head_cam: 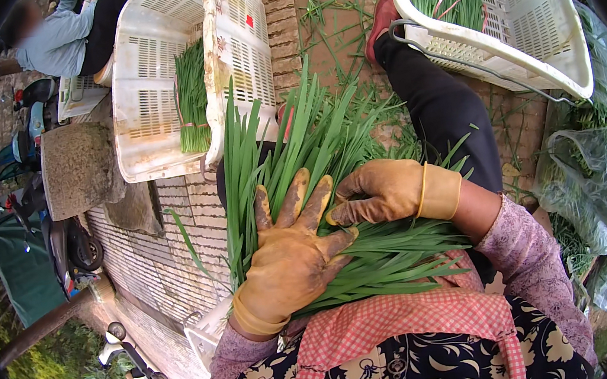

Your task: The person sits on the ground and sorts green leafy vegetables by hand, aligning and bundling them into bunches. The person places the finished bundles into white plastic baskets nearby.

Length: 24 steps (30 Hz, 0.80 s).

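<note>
A loose heap of long, flat-leaved garlic chives (307, 127) lies across my lap, over a red-and-white checked apron (402, 318). My left hand (291, 252), in a soiled tan rubber glove, rests palm down on the leaves with its fingers spread. Just to its right, my right hand (388, 191) wears a matching glove with a yellow band at the wrist. Its fingers curl towards the thumb, low among the leaves; whether a leaf is pinched there is hidden.
White plastic crates stand ahead, left (155, 94) and right (525, 12), each holding tied chives. A bent metal hook (492, 70) crosses the right crate's rim. Clear plastic sheeting (584, 185) covers greens at right. Leaf scraps (328, 15) litter the paving. Another person (62, 43) sits upper left.
</note>
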Available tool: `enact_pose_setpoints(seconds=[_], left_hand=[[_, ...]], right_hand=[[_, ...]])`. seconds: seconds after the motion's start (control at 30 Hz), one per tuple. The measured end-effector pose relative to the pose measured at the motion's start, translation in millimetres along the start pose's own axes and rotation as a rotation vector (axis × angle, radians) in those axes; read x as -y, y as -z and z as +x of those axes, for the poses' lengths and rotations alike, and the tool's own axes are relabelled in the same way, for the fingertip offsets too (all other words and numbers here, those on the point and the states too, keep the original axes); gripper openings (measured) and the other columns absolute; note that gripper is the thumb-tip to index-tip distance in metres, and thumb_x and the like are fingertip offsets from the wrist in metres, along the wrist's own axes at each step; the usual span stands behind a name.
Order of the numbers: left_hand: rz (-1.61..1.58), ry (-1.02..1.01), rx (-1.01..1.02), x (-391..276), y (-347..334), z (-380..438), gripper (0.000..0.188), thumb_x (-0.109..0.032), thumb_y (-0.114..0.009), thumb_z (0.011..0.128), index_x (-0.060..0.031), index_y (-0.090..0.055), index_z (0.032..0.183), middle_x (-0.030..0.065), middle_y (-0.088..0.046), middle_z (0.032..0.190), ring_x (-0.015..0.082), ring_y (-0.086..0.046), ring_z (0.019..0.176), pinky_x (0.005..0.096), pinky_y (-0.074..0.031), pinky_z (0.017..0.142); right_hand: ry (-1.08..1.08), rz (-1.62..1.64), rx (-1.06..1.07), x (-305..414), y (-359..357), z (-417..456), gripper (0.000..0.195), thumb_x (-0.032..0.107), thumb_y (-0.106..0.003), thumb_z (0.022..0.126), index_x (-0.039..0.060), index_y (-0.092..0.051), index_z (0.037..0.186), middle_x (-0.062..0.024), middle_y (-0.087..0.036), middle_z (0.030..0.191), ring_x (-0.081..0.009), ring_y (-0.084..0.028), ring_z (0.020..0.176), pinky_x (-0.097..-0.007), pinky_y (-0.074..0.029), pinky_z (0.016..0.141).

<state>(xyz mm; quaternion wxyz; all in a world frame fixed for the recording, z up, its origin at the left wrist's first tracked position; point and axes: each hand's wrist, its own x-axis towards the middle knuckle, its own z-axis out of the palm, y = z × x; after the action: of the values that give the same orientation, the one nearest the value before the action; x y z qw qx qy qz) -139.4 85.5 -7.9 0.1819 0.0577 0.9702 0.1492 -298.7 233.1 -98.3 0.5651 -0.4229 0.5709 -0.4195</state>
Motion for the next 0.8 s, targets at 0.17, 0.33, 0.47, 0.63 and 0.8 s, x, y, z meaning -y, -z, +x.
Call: enact_pose_setpoints(seconds=[0.17,0.33,0.47,0.63,0.8], left_hand=[[0.024,-0.002,0.022,-3,-2,1,0.043,-0.028,-0.087,0.069,-0.0301,-0.077,0.112,0.0180,-0.037,0.160,0.0454,-0.027,0.150,0.0713,-0.010,0.117],[0.030,0.000,0.032,-4,0,1,0.046,-0.027,-0.088,0.068,-0.0306,-0.077,0.113,0.0178,-0.036,0.161,0.0453,-0.027,0.150,0.0714,-0.010,0.117],[-0.003,0.007,0.033,-3,3,1,0.048,-0.026,-0.088,0.067,-0.0308,-0.077,0.113,0.0178,-0.036,0.161,0.0451,-0.027,0.151,0.0711,-0.010,0.117],[-0.007,-0.011,0.023,-3,3,1,0.047,-0.025,-0.088,0.066,-0.0308,-0.078,0.111,0.0175,-0.035,0.162,0.0449,-0.027,0.151,0.0706,-0.010,0.117],[0.013,-0.005,0.028,-3,3,2,0.047,-0.025,-0.089,0.065,-0.0304,-0.078,0.111,0.0174,-0.035,0.162,0.0446,-0.026,0.151,0.0698,-0.010,0.118]], right_hand=[[-0.045,-0.176,0.012,-3,-10,11,0.040,0.041,-0.071,0.088,0.0056,-0.075,0.107,-0.0208,-0.073,0.092,-0.0395,-0.069,0.090,-0.0461,-0.053,0.083],[-0.034,-0.159,0.000,-11,-13,10,0.043,0.039,-0.071,0.089,0.0033,-0.072,0.112,-0.0229,-0.072,0.097,-0.0402,-0.069,0.096,-0.0458,-0.054,0.085],[-0.013,-0.177,-0.011,-2,-7,6,0.046,0.037,-0.072,0.088,0.0022,-0.069,0.118,-0.0242,-0.072,0.101,-0.0410,-0.068,0.099,-0.0458,-0.054,0.086],[0.017,-0.173,-0.073,-8,-15,4,0.048,0.035,-0.072,0.088,0.0032,-0.067,0.123,-0.0243,-0.072,0.102,-0.0415,-0.068,0.100,-0.0463,-0.054,0.087],[0.096,-0.145,-0.157,-17,-33,12,0.035,0.030,-0.071,0.089,0.0033,-0.073,0.111,-0.0218,-0.072,0.100,-0.0411,-0.068,0.093,-0.0466,-0.055,0.084]])
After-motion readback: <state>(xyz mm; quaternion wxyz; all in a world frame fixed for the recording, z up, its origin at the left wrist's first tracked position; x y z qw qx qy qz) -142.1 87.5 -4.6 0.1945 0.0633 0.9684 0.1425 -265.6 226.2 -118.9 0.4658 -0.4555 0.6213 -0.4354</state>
